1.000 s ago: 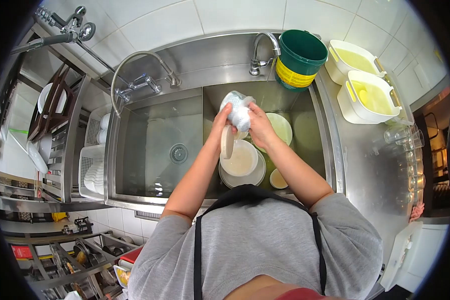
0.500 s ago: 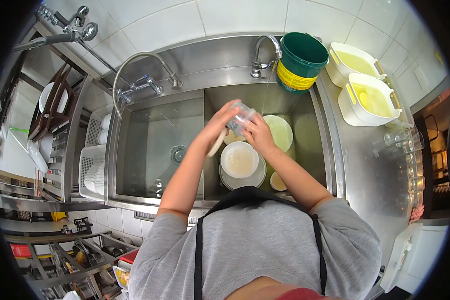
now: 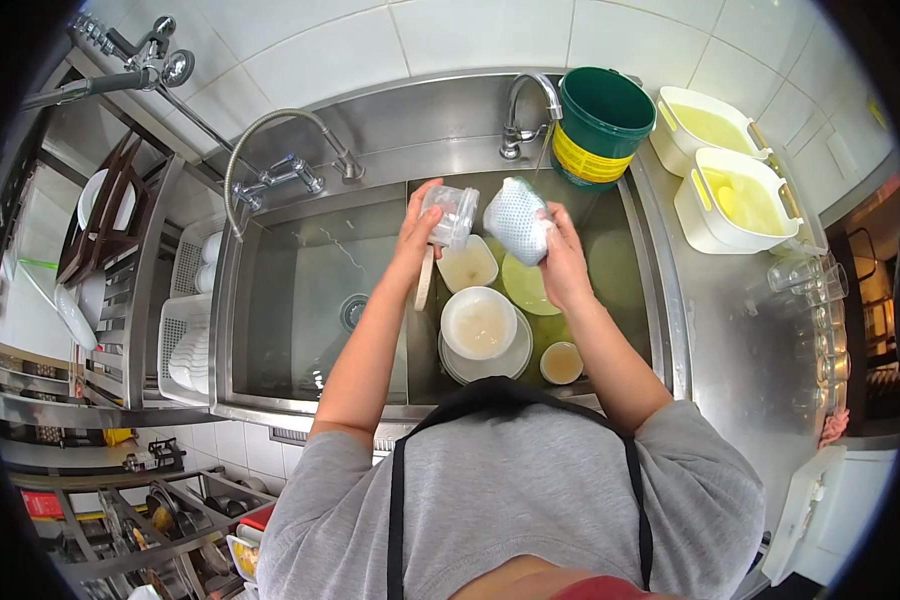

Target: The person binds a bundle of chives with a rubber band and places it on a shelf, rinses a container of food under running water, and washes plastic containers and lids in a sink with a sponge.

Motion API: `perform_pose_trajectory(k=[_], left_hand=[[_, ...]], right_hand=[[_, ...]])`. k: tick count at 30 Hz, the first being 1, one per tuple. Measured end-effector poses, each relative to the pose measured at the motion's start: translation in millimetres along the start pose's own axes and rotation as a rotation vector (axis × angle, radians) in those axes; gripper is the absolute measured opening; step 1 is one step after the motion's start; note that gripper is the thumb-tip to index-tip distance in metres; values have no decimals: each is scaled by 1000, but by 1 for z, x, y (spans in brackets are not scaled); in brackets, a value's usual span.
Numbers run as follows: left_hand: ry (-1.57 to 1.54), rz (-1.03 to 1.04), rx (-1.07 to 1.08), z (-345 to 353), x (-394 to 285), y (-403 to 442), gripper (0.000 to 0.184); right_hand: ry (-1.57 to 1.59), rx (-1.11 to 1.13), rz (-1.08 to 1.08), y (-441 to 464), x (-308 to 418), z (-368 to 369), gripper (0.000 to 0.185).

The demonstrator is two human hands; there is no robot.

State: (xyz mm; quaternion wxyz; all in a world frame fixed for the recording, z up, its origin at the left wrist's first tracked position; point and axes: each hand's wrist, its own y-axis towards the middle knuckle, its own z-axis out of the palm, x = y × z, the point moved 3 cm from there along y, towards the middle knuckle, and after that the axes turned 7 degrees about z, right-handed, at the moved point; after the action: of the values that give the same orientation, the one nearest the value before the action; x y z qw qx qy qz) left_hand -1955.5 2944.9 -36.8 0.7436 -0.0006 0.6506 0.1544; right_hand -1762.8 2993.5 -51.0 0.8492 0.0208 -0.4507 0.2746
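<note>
Over the right basin, my left hand (image 3: 415, 232) is closed around a clear container (image 3: 454, 214), either glass or plastic. My right hand (image 3: 567, 262) grips a bunched white-and-blue dotted cloth (image 3: 516, 220), apart from the container. By my left wrist hangs a narrow pale strip (image 3: 424, 280); whether I hold it is unclear. Below the hands, a white bowl (image 3: 479, 323) of cloudy liquid sits on stacked plates (image 3: 515, 362). A squarish white dish (image 3: 469, 266) lies behind it. A plate (image 3: 530, 284) rests to its right, and a small cup (image 3: 561, 363) stands nearer me.
The left basin (image 3: 310, 290) holds water over a drain. Water runs from a faucet (image 3: 515, 115) beside a green bucket (image 3: 606, 120). Two white tubs (image 3: 735, 225) and several glasses (image 3: 815, 280) stand on the right counter. Dish racks (image 3: 184, 350) are at left.
My hands have moved apart. The clear container has gone left with my left hand, and the cloth now shows in full in my right hand. The pale strip stands more upright.
</note>
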Motion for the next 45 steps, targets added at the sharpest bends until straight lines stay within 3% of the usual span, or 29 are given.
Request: perform_pose_trajectory(k=[2,3,4,6,7,13,18,21,23,25,26,28,29,34,36,37,39,43,45], left_hand=[[49,-23,4,3,2,-1,52],[1,-125,38,4,10,1,52],[-45,-223,73,5,17,4,52],[-97,-305,33,-3,20,5,53],[-71,-345,35,-6,19,4,52],[30,-504,64,12,1,-7,52],[138,-552,157,26,-10,-17,47],[93,-470,161,40,-6,-17,42],[243,-330,166,42,-5,-16,42],[396,-182,211,50,-20,-13,47],[396,-184,211,53,-26,-13,47],[772,146,352,66,-48,-12,49],[828,199,445,70,-55,-12,54],[670,290,467,54,-28,0,61],[233,-164,344,50,-15,0,63],[234,-163,344,52,-24,2,63],[278,-410,335,52,-33,5,61],[405,-184,305,55,-36,6,59],[617,187,317,58,-50,4,62]], right_hand=[[-496,45,-509,-6,13,7,26],[-737,165,-659,-11,18,17,34],[-736,161,-659,-18,27,23,34],[-1286,303,-862,-34,36,41,43],[-1423,330,-831,-34,35,38,52],[-1146,198,-835,-25,21,33,55],[-1141,84,-836,-24,20,34,47],[-1179,51,-815,-13,16,24,46],[-1168,30,-793,-3,9,12,47],[-888,-11,-421,13,-3,-3,44],[-888,-11,-419,15,-11,-7,44],[79,188,196,13,-29,-3,40],[222,265,262,6,-31,1,36],[-187,74,-6,20,-11,-16,38],[-927,-21,-452,20,15,-11,40],[-926,-20,-454,19,24,-5,40],[-1077,-56,-788,9,40,9,42],[-898,-66,-719,19,29,7,40],[-508,116,-386,24,18,7,35]])
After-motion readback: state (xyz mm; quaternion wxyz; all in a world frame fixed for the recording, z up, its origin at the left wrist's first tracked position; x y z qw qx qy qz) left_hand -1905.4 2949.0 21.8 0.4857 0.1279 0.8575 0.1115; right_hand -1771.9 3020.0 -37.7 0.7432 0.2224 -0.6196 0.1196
